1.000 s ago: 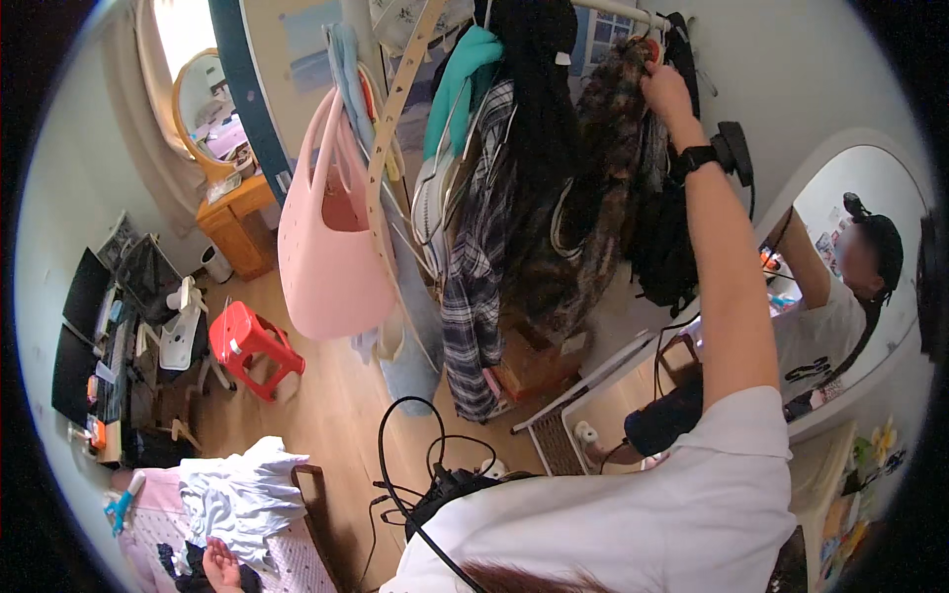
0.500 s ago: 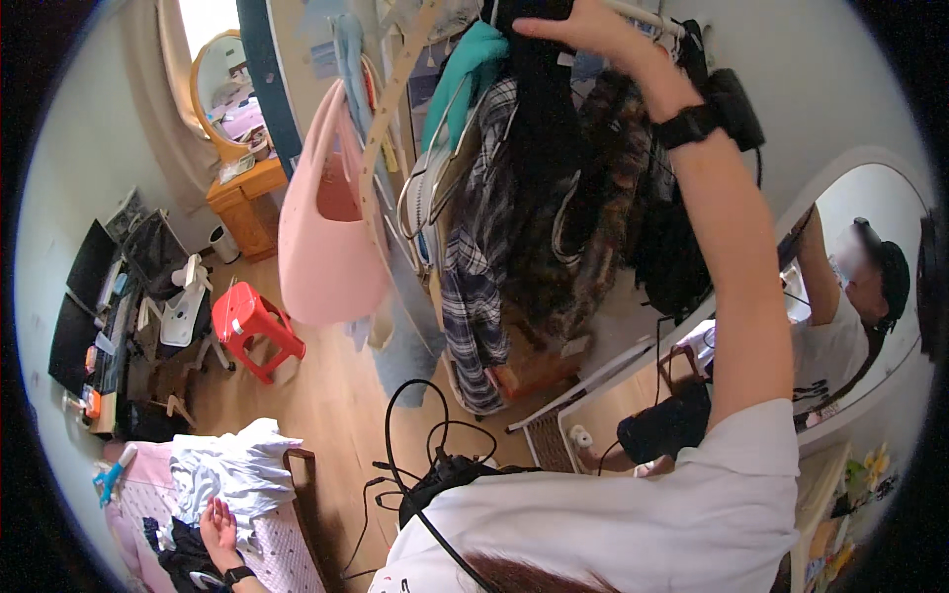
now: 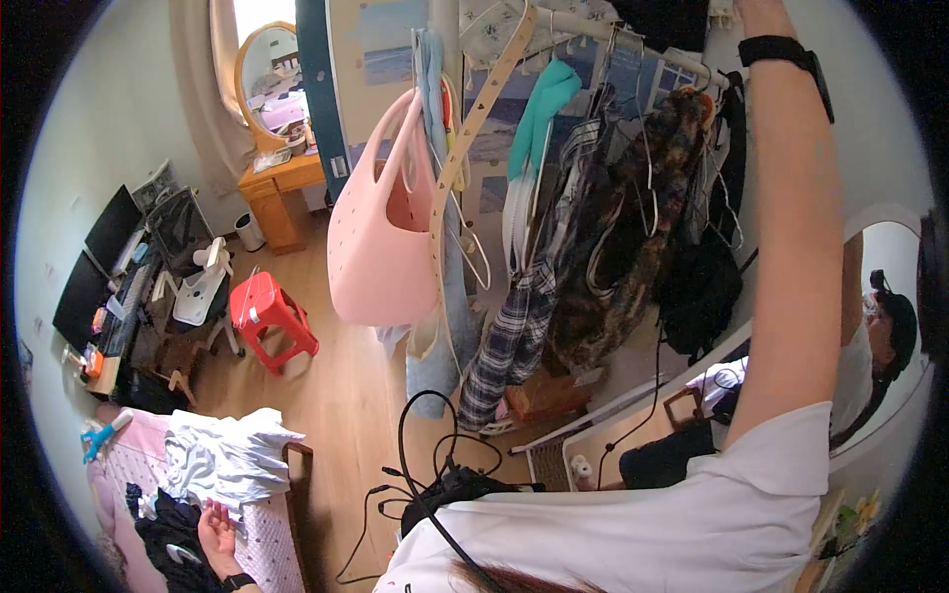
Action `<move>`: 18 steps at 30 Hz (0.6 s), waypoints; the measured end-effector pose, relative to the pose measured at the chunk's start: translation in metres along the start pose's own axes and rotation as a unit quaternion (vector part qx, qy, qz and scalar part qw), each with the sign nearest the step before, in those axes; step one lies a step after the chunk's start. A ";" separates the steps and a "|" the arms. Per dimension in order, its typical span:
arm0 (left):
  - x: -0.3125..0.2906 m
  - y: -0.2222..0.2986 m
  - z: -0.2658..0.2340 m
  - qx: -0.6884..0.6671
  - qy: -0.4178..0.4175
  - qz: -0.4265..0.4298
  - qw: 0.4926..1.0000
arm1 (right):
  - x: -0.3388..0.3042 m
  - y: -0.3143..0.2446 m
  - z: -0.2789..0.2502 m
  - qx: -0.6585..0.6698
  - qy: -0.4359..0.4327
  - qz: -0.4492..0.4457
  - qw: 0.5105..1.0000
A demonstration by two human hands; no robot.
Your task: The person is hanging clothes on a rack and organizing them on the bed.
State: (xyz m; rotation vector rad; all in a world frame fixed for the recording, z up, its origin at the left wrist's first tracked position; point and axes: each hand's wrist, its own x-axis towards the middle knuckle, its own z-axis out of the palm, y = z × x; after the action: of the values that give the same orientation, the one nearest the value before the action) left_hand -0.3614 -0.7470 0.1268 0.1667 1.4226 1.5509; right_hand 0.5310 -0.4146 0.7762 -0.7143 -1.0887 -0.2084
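My right arm reaches up along the right side, and only the wrist end of my right hand (image 3: 761, 12) shows at the top edge; its fingers are cut off. Left of it, a black garment (image 3: 664, 22) hangs into the top of the picture; whether the hand touches it is hidden. My left hand (image 3: 217, 535) is at lower left, palm up with fingers stretched out, holding nothing. It lies over or beside dark clothing (image 3: 170, 539) on the bed (image 3: 265, 539). Just beyond is a heap of white clothing (image 3: 225, 455).
A clothes rail (image 3: 583, 28) carries a plaid shirt (image 3: 511, 341), a brown furry garment (image 3: 618, 287), a teal item (image 3: 542, 109) and bare wire hangers. A pink bag (image 3: 376, 257) hangs left of them. Beyond stand a red stool (image 3: 272, 316) and a desk. A mirror (image 3: 880, 336) leans right.
My right hand has moved up and right, mostly out of the picture. The black garment has left its place among the hanging clothes and shows higher up. My left hand stays open.
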 end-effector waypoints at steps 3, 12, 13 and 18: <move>-0.005 -0.004 0.012 0.002 -0.009 0.001 1.000 | -0.005 -0.031 -0.002 0.100 -0.066 -0.043 0.992; -0.105 0.054 0.227 0.062 -0.177 0.131 0.974 | -0.162 -0.131 0.037 0.117 -0.101 0.067 0.986; -0.125 0.059 0.246 0.084 -0.292 0.140 0.942 | -0.198 -0.142 0.047 0.082 -0.136 0.066 0.985; -0.205 0.028 0.305 -0.084 -0.588 0.030 0.804 | -0.414 -0.206 0.098 0.041 -0.398 -0.166 0.901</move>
State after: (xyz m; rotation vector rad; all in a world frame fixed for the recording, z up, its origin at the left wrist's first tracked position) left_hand -0.0699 -0.6795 0.3427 0.8973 0.2773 1.1847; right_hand 0.1642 -0.5859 0.5323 -0.5323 -1.9992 -0.1568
